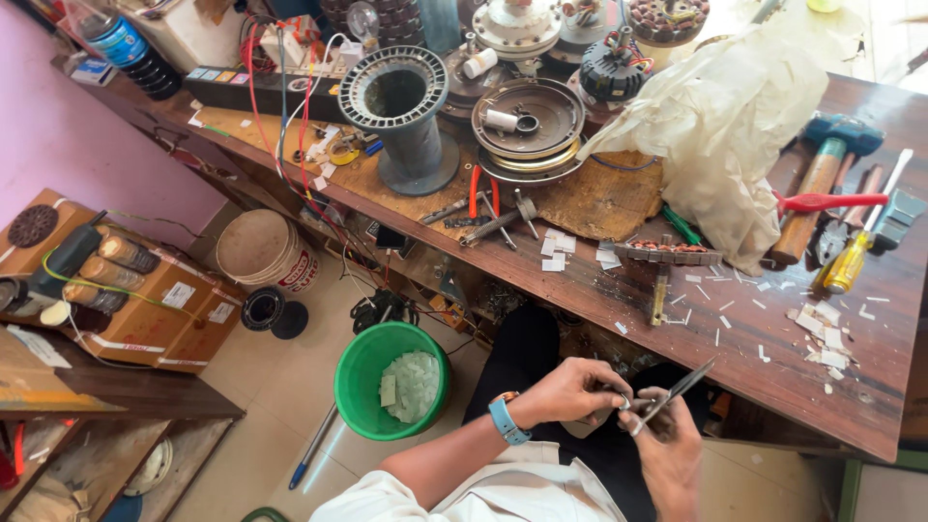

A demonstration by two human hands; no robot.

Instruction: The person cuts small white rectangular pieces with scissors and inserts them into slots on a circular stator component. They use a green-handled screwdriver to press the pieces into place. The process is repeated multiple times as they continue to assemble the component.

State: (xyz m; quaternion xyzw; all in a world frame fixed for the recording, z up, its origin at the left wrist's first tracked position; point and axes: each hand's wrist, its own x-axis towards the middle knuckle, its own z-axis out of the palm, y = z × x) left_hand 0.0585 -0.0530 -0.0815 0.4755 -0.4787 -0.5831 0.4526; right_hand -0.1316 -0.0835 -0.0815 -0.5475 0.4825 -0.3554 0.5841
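From above, the person sits below the workbench edge (677,338), cutting: the right hand (667,449) is closed through the handles of a pair of scissors (672,394), blades angled up and away, while the left hand (570,391) pinches something small just beside the blades, too hidden to name. I judge the next snip needs steady feeding. White paper slips (822,333) lie well beyond both hands.

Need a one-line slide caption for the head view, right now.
Seated person's right hand works grey metal scissors, left hand beside it, below a cluttered brown wooden workbench and round green plastic bucket.
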